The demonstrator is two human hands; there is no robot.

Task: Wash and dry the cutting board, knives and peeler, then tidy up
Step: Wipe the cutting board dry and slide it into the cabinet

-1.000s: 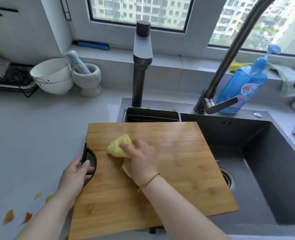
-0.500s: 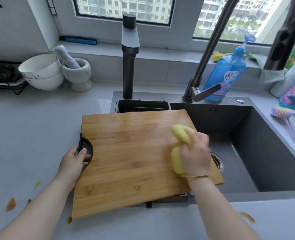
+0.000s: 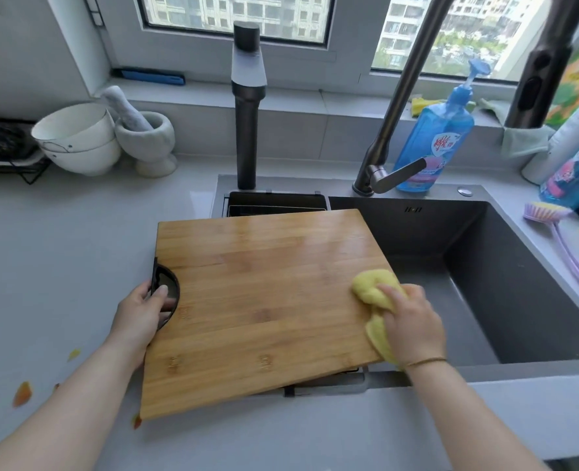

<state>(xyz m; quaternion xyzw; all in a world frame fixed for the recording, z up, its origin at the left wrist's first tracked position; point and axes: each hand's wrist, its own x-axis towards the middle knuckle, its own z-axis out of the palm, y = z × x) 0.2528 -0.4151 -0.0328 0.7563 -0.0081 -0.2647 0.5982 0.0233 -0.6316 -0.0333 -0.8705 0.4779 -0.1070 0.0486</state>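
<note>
Head view: cutting board (image 3: pixel 264 300) between my hands, half on bench (image 3: pixel 60 253), half over sink (image 3: pixel 519 283). Item: my left hand (image 3: pixel 138 317) curled in handle notch. Item: my right hand (image 3: pixel 410 324) bunched round yellow cloth (image 3: pixel 373 287) at overhanging corner. Risk, my judgement: hard press there tips board into sink.

The pale grey desk (image 3: pixel 60 249) carries a wooden cutting board (image 3: pixel 264 300); its left part lies on the desk, its right part over the dark sink (image 3: pixel 519 283). At the far left stand stacked white bowls (image 3: pixel 77 141) and a stone mortar (image 3: pixel 148 141). Small orange scraps (image 3: pixel 22 394) lie near left, and a brush (image 3: pixel 546 212) at the right.
</note>
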